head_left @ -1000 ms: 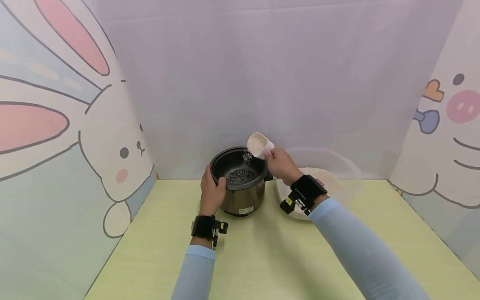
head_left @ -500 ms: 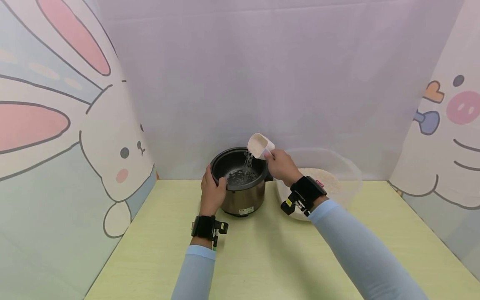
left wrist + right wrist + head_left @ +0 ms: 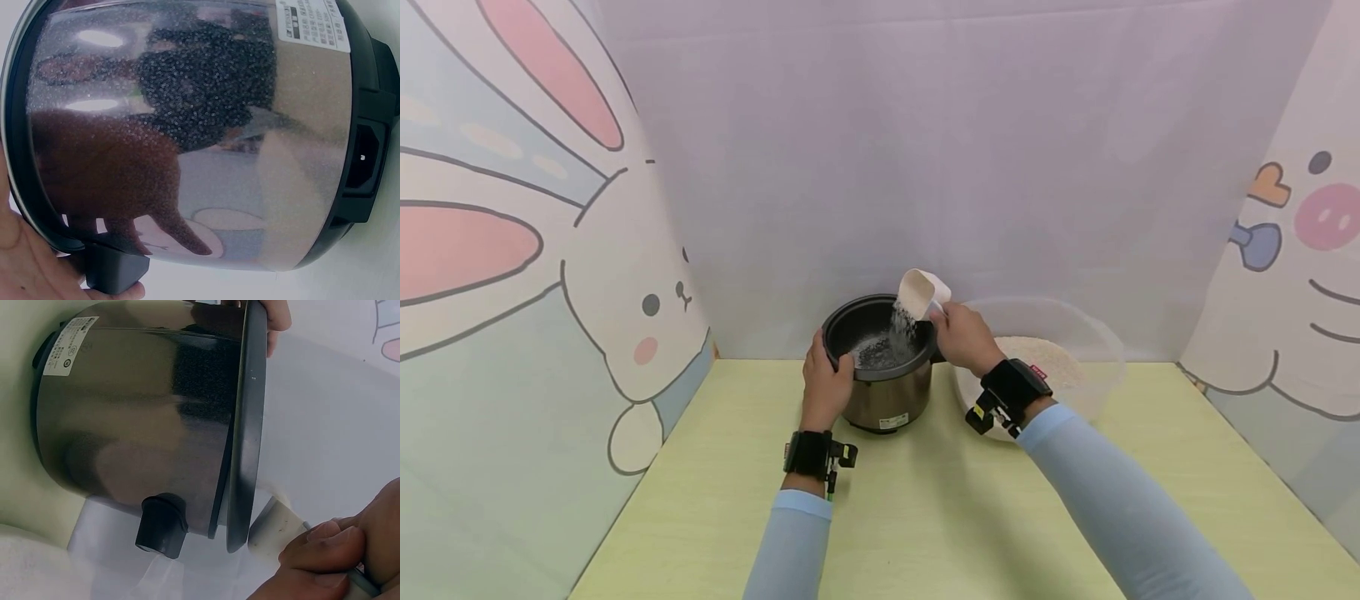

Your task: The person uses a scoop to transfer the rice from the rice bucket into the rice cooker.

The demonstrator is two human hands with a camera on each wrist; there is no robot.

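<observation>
- Scoop (image 3: 919, 292): white plastic, held tilted above the right rim of the cooker, mouth turned down and to the left; long axis runs from the handle in the fingers down toward the cooker's opening. A stream of rice (image 3: 900, 321) is seen falling from its lip into the cooker.
- Right hand (image 3: 961, 336): grip narrow, fingers and thumb pinched round the scoop's handle; in the right wrist view the fingertips (image 3: 325, 540) are seen curled on the pale handle just beside the cooker's dark rim. This hand is the nearer one to the scoop and the only one touching it.
- Rice cooker (image 3: 880, 367): round, open, dark inner pot with a metallic outer wall; set upright on the worktop, below and to the left of the scoop. A thin layer of rice is seen on its bottom.
- Left hand (image 3: 825, 385): grip closed round the cooker's left rim and side handle, thumb over the edge; the wall of the cooker (image 3: 187, 137) fills the left wrist view.
- Bowl (image 3: 1101, 350): clear plastic, holding white rice, just right of the cooker, behind the right wrist.
- Worktop (image 3: 925, 508): pale yellow-green, flat, matt.
- Room: lilac backdrop behind; cartoon rabbit panel (image 3: 625, 317) at left, cartoon pig panel (image 3: 1307, 250) at right.
</observation>
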